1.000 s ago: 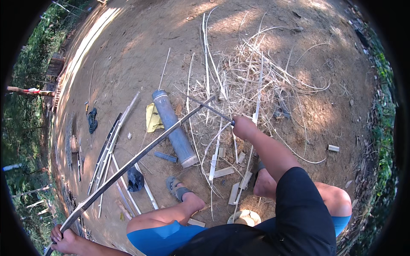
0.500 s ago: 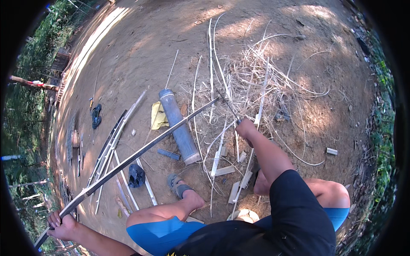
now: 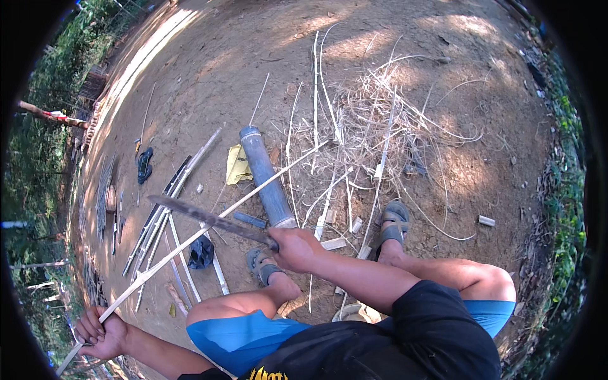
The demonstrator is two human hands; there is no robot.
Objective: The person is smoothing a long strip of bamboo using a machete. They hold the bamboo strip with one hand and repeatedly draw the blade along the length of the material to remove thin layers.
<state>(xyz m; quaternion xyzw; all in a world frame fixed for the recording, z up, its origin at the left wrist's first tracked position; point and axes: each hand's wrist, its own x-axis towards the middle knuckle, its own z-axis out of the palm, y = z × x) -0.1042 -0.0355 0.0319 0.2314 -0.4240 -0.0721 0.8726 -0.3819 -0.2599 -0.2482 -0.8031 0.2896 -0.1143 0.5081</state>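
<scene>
On my feed, the left hand (image 3: pixel 101 334) grips the pale strip (image 3: pixel 171 254) near its lower end — fingers curled round it — while the right hand (image 3: pixel 295 249) grasps the knife (image 3: pixel 196 211). I see the strip slant over the tube (image 3: pixel 256 151) toward the shavings (image 3: pixel 370 114); the knife crosses it — whether touching, I can't tell.
</scene>
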